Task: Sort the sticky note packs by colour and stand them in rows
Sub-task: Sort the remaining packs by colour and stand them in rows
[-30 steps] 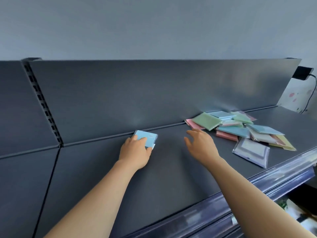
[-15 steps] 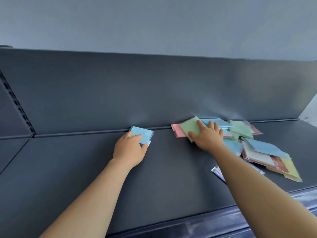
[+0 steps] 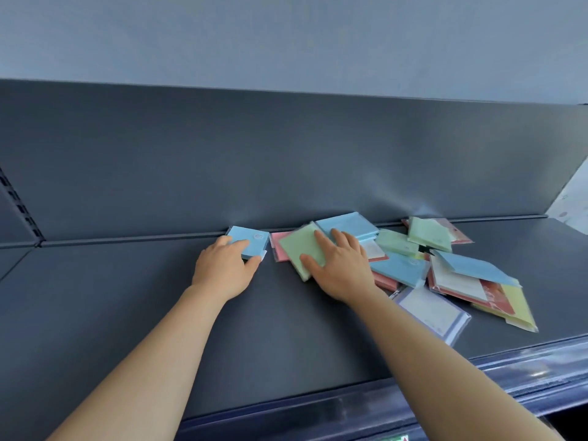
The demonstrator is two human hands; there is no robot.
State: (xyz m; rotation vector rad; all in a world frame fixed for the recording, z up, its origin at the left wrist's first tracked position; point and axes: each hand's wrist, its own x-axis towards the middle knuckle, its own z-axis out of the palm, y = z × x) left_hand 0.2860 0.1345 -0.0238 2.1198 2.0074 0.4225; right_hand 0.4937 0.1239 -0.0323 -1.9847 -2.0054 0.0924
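Dark shelf [image 3: 286,329] fills the frame; the left hand [image 3: 222,272] grips 1 blue pack [image 3: 253,240] at centre by the back panel [image 3: 286,160]. The right hand [image 3: 342,268] lies spread on a green pack [image 3: 296,248] beside it. Best slide green clear of the pile [image 3: 445,275] before lifting.

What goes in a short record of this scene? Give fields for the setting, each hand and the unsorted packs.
Setting: dark grey shop shelf with a back panel
Left hand: grips a blue sticky note pack at the back panel
Right hand: fingers rest on a green sticky note pack
Pile: overlapping blue, green, pink and yellow packs, lying loose on the right
Rows: none formed yet
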